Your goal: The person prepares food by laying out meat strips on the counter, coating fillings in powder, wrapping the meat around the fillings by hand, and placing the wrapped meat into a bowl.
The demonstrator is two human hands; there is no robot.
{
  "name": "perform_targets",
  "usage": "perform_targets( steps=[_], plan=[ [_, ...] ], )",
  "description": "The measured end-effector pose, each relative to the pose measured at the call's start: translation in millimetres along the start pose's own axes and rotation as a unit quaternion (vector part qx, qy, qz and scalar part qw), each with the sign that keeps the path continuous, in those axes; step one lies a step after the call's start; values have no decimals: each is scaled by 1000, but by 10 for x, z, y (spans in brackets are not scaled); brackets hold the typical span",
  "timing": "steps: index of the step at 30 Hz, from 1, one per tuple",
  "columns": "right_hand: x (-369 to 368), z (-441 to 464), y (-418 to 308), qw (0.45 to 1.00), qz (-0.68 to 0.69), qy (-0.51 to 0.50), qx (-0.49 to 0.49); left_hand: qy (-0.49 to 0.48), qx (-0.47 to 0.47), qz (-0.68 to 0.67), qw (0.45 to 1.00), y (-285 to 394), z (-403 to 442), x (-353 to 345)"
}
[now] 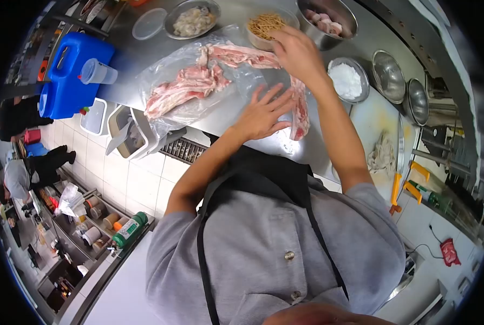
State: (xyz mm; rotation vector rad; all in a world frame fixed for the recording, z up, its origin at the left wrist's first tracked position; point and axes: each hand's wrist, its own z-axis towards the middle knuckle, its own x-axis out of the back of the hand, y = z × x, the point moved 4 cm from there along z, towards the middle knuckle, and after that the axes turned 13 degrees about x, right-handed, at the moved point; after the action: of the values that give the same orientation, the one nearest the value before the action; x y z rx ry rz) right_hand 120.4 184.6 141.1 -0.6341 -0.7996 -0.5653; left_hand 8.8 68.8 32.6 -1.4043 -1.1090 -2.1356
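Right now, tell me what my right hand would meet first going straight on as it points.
Your right hand would likely meet the thin brown sticks in the bowl first; its fingertips look already at their edge, though contact is unclear.

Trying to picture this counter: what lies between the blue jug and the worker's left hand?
The head view shows a clear cup beside the blue jug, then raw meat on plastic sheeting, before the left hand.
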Motion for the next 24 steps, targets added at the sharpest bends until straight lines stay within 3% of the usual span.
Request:
perform_targets(
  steps=[2,5,7,10,14,16,20,22,24],
  plan=[
    [-473,456,72,997,32,-25,63,36,39,-13,999,-104,-185,162],
    [-1112,1097,24,992,54,-84,81,67,121,-19,990,-312,-517,451],
    [-1599,1426,22,980,50,-181,64,138,200,-100,965,-505,-775,678],
    [-2229,1734,54,968,21,-249,35,215,282,-150,923,-684,-1170,968],
    [-2416,1811,21,957,-17,-291,-10,263,372,-158,876,-874,-1644,1108],
    [-2379,1757,-8,967,9,-256,12,300,417,-183,838,-972,-1839,1105],
    [-2586,1721,145,985,12,-158,61,309,428,-191,828,-1080,-1919,1112],
    [-2571,1758,137,966,8,-253,61,311,423,-199,828,-1137,-1899,1130],
    [-2457,1780,89,961,-11,-266,75,314,415,-206,828,-1160,-1861,1163]
  ],
)
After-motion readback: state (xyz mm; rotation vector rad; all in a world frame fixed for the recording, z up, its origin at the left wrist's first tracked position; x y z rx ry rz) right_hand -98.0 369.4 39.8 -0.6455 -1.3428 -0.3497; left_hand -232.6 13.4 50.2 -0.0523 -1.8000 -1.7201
